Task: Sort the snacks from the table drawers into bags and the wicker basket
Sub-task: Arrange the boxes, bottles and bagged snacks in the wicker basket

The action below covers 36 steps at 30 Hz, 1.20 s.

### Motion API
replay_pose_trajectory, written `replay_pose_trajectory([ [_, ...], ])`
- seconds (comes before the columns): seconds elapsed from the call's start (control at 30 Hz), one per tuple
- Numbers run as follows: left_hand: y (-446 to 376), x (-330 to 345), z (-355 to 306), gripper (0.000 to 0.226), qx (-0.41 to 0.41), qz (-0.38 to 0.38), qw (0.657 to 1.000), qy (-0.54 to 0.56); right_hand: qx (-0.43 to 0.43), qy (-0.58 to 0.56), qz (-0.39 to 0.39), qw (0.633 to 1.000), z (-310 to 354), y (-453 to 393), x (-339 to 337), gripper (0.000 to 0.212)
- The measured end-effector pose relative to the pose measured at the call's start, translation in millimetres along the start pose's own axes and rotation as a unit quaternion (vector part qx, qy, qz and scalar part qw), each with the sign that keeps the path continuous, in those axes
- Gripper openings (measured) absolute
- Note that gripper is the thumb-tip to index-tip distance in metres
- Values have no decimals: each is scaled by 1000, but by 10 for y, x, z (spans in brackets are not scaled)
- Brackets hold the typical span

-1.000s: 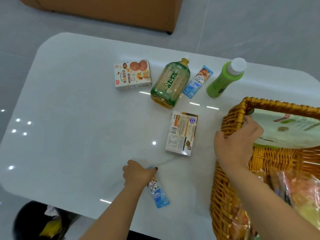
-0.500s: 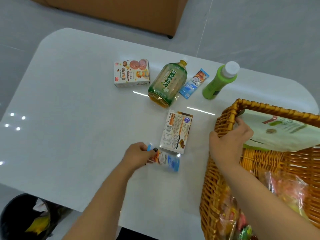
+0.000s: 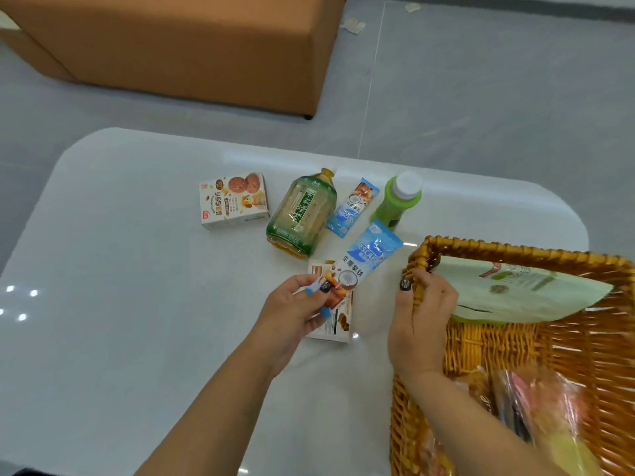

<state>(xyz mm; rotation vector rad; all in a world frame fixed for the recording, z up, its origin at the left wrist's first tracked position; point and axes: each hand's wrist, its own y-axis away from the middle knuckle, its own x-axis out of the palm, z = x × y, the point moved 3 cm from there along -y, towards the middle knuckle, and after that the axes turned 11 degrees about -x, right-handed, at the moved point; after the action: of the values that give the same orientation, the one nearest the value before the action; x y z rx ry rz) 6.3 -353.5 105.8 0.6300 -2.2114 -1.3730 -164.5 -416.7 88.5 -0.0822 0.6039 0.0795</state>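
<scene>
My left hand (image 3: 295,310) pinches the lower end of a blue coffee sachet (image 3: 369,257), holding it above the table, its far end pointing toward the wicker basket (image 3: 488,250). My right hand (image 3: 421,314) grips the basket's left rim. Inside the basket lie a pale green pouch (image 3: 515,293) and several wrapped snacks (image 3: 536,413). A white snack box (image 3: 338,324) lies on the table partly under my left hand.
On the white table (image 3: 120,304) farther back lie a biscuit box (image 3: 233,201), a green tea bottle (image 3: 302,214) on its side, a second blue sachet (image 3: 354,207) and a green bottle with a white cap (image 3: 398,201). An orange sofa (image 3: 171,46) stands beyond.
My left hand picked the blue sachet up from the table's near edge and carried it up and right toward the basket. My right hand stayed on the basket rim.
</scene>
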Motion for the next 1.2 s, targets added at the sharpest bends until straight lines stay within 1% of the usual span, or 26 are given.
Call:
replay_pose_trajectory([
  [0.07, -39, 193, 191, 22, -16, 7, 1000, -11, 16, -18, 5, 1000, -32, -1, 9, 63],
  [0.13, -65, 326, 362, 19, -28, 10, 998, -51, 18, -38, 1, 999, -64, -9, 28, 62],
  [0.2, -81, 410, 470, 15, -29, 15, 996, -85, 15, -29, 0, 999, -84, -18, 28, 52],
  [0.27, -90, 453, 503, 11, -18, 11, 992, -127, 24, -25, -9, 999, -118, -20, 18, 35],
  [0.3, -93, 462, 491, 8, -12, 2, 988, -152, 29, -29, -18, 999, -139, -19, 11, 31],
  [0.37, -133, 459, 400, 7, 9, -22, 983, -184, 37, -49, -31, 998, -158, -12, 0, 32],
  [0.43, -251, 418, 221, 13, 53, -75, 975, -203, 55, -65, -30, 996, -177, -10, 11, 29],
  [0.47, -332, 396, 105, 15, 84, -111, 966, -219, 66, -64, -27, 995, -185, -6, 21, 27],
  [0.53, -515, 408, -153, 18, 156, -162, 937, -267, 72, -47, -23, 996, -194, -3, 35, 26],
  [0.6, -709, 509, -419, 24, 215, -176, 902, -331, 68, -25, -21, 997, -187, -8, 46, 27],
  [0.67, -986, 645, -636, 34, 243, -181, 859, -413, 70, -11, -16, 997, -197, -9, 62, 29],
  [0.77, -1453, 833, -832, 45, 247, -193, 788, -531, 66, -7, -11, 998, -209, -9, 66, 25],
  [0.83, -1670, 916, -829, 58, 224, -172, 754, -593, 59, -8, -14, 998, -196, 10, 49, 20],
  [0.9, -1801, 971, -811, 72, 200, -176, 717, -644, 54, -12, -16, 998, -199, 0, 57, 23],
  [0.97, -1827, 1020, -783, 76, 216, -217, 678, -668, 54, -16, -15, 998, -194, -16, 63, 34],
  [1.07, -1798, 1072, -718, 79, 227, -289, 628, -686, 47, -9, -14, 999, -190, -24, 72, 37],
  [1.1, -1790, 1080, -687, 79, 217, -302, 620, -691, 44, -6, -15, 999, -199, -21, 77, 38],
  [1.13, -1784, 1080, -660, 78, 201, -310, 621, -692, 40, -3, -16, 999, -216, -15, 85, 41],
  [1.17, -1781, 1079, -644, 73, 187, -316, 628, -686, 37, -1, -19, 999, -226, -11, 88, 44],
  [1.2, -1776, 1075, -635, 66, 171, -319, 645, -673, 34, 0, -20, 999, -235, -10, 91, 46],
])
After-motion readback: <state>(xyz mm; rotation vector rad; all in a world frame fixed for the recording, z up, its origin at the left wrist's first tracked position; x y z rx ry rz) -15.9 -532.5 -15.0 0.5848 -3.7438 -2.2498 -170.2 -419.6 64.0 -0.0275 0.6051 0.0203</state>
